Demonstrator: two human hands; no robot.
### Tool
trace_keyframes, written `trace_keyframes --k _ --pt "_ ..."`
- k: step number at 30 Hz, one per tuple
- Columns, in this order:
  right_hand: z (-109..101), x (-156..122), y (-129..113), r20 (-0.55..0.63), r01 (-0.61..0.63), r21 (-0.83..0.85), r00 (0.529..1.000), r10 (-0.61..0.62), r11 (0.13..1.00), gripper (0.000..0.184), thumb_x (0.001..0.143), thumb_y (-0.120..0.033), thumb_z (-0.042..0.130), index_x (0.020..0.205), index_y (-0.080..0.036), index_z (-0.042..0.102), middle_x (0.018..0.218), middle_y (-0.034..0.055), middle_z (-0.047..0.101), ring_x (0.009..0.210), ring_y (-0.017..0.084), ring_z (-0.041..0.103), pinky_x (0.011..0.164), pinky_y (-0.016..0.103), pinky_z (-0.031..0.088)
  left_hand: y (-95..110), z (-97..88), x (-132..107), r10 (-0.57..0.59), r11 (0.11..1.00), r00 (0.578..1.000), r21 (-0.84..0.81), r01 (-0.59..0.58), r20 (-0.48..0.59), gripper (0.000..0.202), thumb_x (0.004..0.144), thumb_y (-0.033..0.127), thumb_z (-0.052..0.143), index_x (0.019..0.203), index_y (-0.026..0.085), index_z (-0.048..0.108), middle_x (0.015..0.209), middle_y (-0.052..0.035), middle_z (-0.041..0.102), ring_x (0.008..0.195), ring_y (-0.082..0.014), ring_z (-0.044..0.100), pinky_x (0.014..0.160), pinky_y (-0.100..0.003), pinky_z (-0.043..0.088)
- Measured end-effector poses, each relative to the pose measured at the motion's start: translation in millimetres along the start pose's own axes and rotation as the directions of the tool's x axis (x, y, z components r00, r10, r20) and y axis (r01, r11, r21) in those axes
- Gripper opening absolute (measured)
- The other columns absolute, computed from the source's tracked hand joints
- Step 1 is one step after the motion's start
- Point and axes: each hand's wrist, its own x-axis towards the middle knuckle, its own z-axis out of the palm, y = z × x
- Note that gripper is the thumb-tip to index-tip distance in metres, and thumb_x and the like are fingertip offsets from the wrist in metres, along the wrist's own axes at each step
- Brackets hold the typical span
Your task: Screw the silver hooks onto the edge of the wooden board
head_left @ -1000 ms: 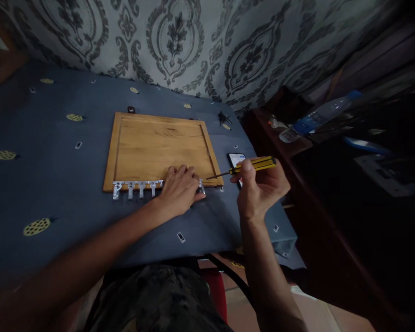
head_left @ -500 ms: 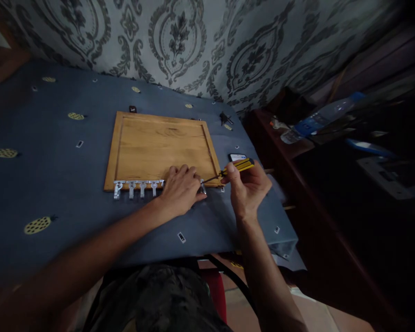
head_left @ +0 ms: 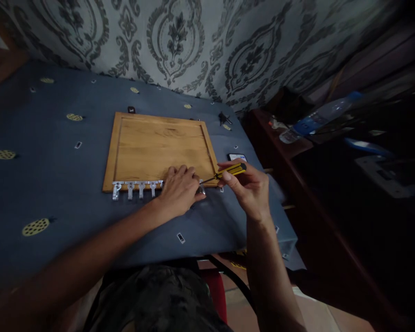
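Observation:
A wooden board (head_left: 162, 145) with a raised frame lies flat. Along its near edge runs a metal hook rail (head_left: 130, 183) with several silver hooks hanging over the side. My left hand (head_left: 181, 189) is closed over the rail's right part, fingers bent on the board and thumb beside the last hook, hiding the hooks beneath. My right hand (head_left: 254, 189) grips a yellow and black screwdriver (head_left: 231, 171) between thumb and fingers. Its thin shaft slants down to the left, and the tip meets the rail's right end beside my left fingers. Any screw there is too small to make out.
Blue patterned cloth (head_left: 62, 184) covers the table. A phone (head_left: 237, 157) lies right of the board, and a small black object (head_left: 224, 118) sits behind it. On the dark furniture at right, a water bottle (head_left: 318, 119) leans at a slant. A patterned curtain (head_left: 176, 41) hangs behind.
My right hand has turned and its fingers have shifted around the screwdriver handle, which now sits slightly lower and further left. My left hand stays on the rail.

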Motion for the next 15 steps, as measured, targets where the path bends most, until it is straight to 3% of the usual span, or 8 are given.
trace_keyframes --k 3,6,11,15 --pt "-3.2 -0.1 -0.9 0.037 0.003 0.013 0.999 -0.004 1.0 0.029 0.08 -0.05 0.079 0.085 -0.022 0.077 0.088 0.0016 0.072 0.054 0.01 0.062 0.056 0.029 0.057 -0.2 0.8 0.4 0.003 1.0 1.0 0.008 -0.003 0.0 0.036 0.096 0.047 0.064 0.109 0.015 0.068 0.118 -0.0127 0.065 0.115 -0.0311 0.055 0.09 -0.043 0.04" --pt "-0.3 -0.5 3.3 -0.04 0.009 -0.01 0.999 -0.009 1.0 0.028 0.078 -0.048 0.081 0.079 -0.021 0.075 0.081 0.0002 0.07 0.051 0.01 0.059 0.052 0.028 0.053 -0.6 2.3 0.7 0.006 1.0 1.0 0.007 -0.005 -0.013 0.037 0.095 0.048 0.064 0.11 0.014 0.068 0.118 -0.0127 0.065 0.116 -0.0312 0.055 0.09 -0.043 0.039" --pt "11.1 -1.0 12.5 -0.234 0.003 -0.185 0.971 -0.047 0.983 0.038 0.073 -0.051 0.084 0.065 -0.021 0.063 0.061 -0.0045 0.057 0.052 0.01 0.053 0.048 0.024 0.044 -0.6 2.8 0.4 0.003 1.0 1.0 0.01 -0.002 -0.019 0.037 0.095 0.048 0.065 0.109 0.015 0.068 0.118 -0.0123 0.065 0.116 -0.0308 0.056 0.09 -0.043 0.039" --pt "14.8 0.6 9.7 -0.233 -0.02 -0.185 0.972 -0.024 0.982 0.039 0.075 -0.053 0.081 0.067 -0.022 0.059 0.058 -0.0057 0.055 0.048 0.01 0.053 0.047 0.024 0.044 -0.3 2.7 0.3 0.004 1.0 1.0 0.008 -0.004 -0.014 0.037 0.095 0.048 0.065 0.109 0.014 0.067 0.118 -0.0122 0.065 0.115 -0.0308 0.055 0.09 -0.043 0.039"
